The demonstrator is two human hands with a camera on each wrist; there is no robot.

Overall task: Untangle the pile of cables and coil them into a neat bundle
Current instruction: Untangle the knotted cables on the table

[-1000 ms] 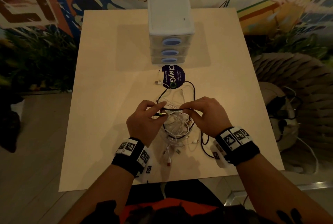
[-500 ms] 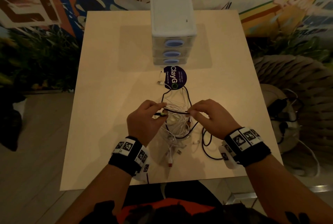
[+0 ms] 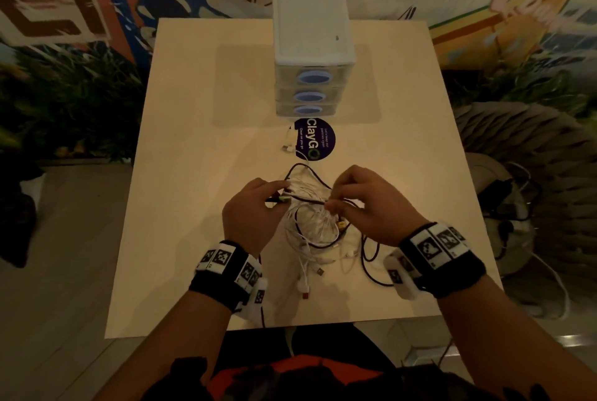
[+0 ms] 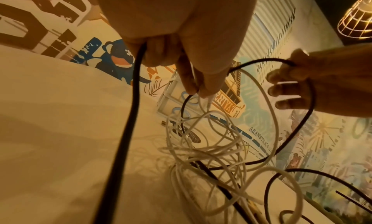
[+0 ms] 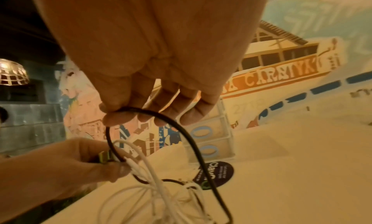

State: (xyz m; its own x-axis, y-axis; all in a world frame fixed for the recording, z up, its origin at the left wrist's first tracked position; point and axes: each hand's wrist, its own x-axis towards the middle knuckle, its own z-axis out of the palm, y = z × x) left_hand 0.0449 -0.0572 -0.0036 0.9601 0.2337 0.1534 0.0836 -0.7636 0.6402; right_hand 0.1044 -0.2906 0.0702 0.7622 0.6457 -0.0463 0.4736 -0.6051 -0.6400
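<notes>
Cable pile (image 3: 315,232) sits mid-desk (image 3: 200,174), white and black strands not yet separated; nothing coiled. Early stage, judged. A black cable (image 5: 193,141) is pinched by the right hand (image 3: 371,207); its plug end is gripped by the left hand (image 3: 252,213). Strand count unclear: crossings are hidden under the hands, lighting dim.

table (image 3: 200,174): smooth matt pale top | drawers (image 3: 311,45): translucent plastic | black cable (image 5: 193,141): matt sheath | white cables (image 3: 310,232): smooth plastic | sticker (image 3: 318,139): glossy | wristbands (image 3: 452,268): black cloth
</notes>
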